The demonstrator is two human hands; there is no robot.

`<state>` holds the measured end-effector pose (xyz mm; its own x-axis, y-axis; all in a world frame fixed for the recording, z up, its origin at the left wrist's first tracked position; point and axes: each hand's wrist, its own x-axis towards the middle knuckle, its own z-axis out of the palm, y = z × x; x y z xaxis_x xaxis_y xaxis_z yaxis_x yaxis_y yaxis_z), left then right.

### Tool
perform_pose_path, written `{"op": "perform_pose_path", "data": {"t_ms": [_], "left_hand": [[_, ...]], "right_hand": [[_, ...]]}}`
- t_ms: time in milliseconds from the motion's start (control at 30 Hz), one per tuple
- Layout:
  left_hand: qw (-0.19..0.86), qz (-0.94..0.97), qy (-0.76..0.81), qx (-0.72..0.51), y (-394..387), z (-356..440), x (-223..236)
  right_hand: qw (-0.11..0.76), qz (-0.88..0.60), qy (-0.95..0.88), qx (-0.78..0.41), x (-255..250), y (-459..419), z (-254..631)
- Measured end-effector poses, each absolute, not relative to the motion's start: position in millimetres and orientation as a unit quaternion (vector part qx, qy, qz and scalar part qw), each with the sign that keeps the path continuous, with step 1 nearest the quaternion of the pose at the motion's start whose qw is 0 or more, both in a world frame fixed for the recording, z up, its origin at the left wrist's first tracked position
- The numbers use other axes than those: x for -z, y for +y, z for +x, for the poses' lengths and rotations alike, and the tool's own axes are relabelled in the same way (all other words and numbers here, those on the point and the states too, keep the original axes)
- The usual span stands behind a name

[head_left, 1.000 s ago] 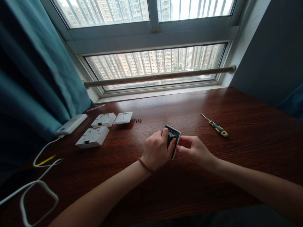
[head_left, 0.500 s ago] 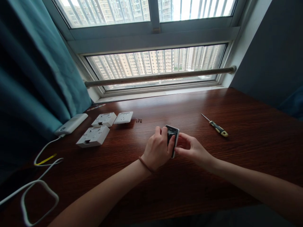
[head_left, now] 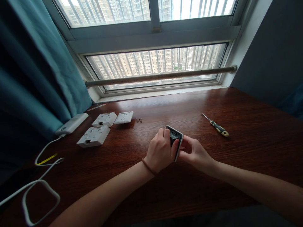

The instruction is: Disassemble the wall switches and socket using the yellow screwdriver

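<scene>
A wall socket panel (head_left: 180, 137) with a white rim and a black back is held up on edge above the table. My left hand (head_left: 161, 147) is closed on the black back part, thumb and fingers gripping it. On the panel's other side, my right hand (head_left: 194, 154) pinches its white edge; some of those fingertips are hidden behind it. Another white socket panel (head_left: 124, 117) lies face up on the table, with several small screws (head_left: 139, 120) to its right.
Two white mounting boxes (head_left: 94, 136) sit at the left. Beyond them are a white power strip or adapter (head_left: 72, 124) with a white cable (head_left: 48, 148) and a yellow strip (head_left: 47, 159). A screwdriver (head_left: 219, 128) lies at the right. A window bar (head_left: 161, 76) crosses behind the table.
The socket panel in my hands has tilted back and forth and shifted slightly right and down. Both hands stay on it. The things on the table have not moved.
</scene>
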<state>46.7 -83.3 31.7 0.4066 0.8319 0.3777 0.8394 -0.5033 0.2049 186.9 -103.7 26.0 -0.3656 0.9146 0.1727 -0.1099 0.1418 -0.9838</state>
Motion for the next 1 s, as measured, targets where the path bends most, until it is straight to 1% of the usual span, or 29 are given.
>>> {"op": "perform_pose_path", "data": {"t_ms": [233,433,600,733,833,900,1000], "left_hand": [[0.024,-0.847,-0.482,0.225,-84.6,47.0,-32.1],[-0.053,-0.836,-0.48,0.26,-86.1,45.7,-40.0],[-0.068,-0.828,-0.487,0.271,-80.5,42.0,-42.2],[-0.083,-0.845,-0.438,0.294,-81.3,40.0,-40.2],[-0.108,-0.859,-0.391,0.311,-84.4,39.0,-39.2],[-0.128,-0.866,-0.368,0.313,-86.1,39.0,-38.4],[-0.142,-0.866,-0.356,0.322,-88.3,40.0,-37.2]], "right_hand": [[0.455,-0.347,-0.609,-0.549,-24.9,-103.0,187.6],[0.494,-0.356,-0.585,-0.536,-23.9,-107.6,189.5],[0.477,-0.348,-0.599,-0.541,-22.6,-105.0,187.9],[0.468,-0.285,-0.557,-0.624,-17.1,-90.9,189.8],[0.433,-0.238,-0.544,-0.679,-17.0,-85.7,192.1],[0.42,-0.225,-0.559,-0.678,-19.4,-87.0,193.2],[0.424,-0.219,-0.577,-0.662,-24.6,-91.6,194.4]]}}
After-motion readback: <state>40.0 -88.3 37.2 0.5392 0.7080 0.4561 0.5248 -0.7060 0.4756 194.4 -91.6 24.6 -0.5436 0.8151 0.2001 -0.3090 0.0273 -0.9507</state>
